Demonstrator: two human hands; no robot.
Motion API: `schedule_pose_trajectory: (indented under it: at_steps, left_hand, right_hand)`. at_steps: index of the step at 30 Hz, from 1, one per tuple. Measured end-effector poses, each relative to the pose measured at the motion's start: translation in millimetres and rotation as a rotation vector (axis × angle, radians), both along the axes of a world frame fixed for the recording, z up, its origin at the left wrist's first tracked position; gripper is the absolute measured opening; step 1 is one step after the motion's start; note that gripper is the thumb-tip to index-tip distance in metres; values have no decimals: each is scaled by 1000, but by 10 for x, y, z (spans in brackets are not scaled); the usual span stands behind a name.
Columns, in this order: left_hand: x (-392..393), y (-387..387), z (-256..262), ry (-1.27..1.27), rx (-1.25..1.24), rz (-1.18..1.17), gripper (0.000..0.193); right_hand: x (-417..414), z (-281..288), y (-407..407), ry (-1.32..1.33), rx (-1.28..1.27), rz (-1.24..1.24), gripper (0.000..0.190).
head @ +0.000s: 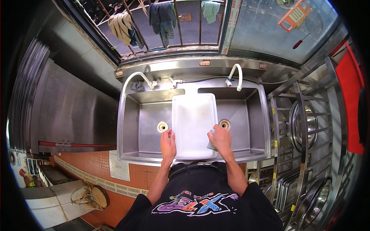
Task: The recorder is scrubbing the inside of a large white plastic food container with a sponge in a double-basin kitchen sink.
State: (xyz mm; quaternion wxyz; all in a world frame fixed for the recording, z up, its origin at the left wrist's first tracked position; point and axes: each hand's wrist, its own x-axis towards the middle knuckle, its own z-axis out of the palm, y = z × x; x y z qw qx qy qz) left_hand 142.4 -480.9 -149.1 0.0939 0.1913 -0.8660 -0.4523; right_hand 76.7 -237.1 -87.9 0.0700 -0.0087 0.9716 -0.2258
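A white translucent plastic tub [193, 121] rests across the divider between the two basins of a stainless steel sink [153, 106]. My right hand [221, 140] grips a light blue cloth [211, 144] at the tub's right rim. Along its left rim is my left hand [168, 145], fingers up and slightly apart, with nothing seen in it. Whether the left hand touches the rim is hard to tell. Drains show in the left basin [162, 127] and the right basin [224, 124].
Two white gooseneck faucets [136, 75] [239, 76] arch over the basins, with a dark scouring pad [137, 86] behind the left one. A metal rack [303, 121] holding basins and trays stands right. A steel cabinet [78, 106] stands left. Cloths [163, 17] hang on window bars.
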Motion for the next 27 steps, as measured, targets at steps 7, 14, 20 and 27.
schedule_pose_trajectory:
  at_steps: [7,14,20,27]
  left_hand:
    - [11,-141,-350,41,406,124,35]
    - [54,-229,-378,1,487,114,29]
    - [58,-171,-388,76,326,65,26]
    - [120,-102,-382,-61,212,11,49]
  right_hand:
    - [-30,7,132,27,-97,-51,31]
    - [-52,-57,276,32,-215,-88,32]
    - [-157,-453,718,101,-556,-137,28]
    - [-98,-307,1209,-231,-1213,-396,21]
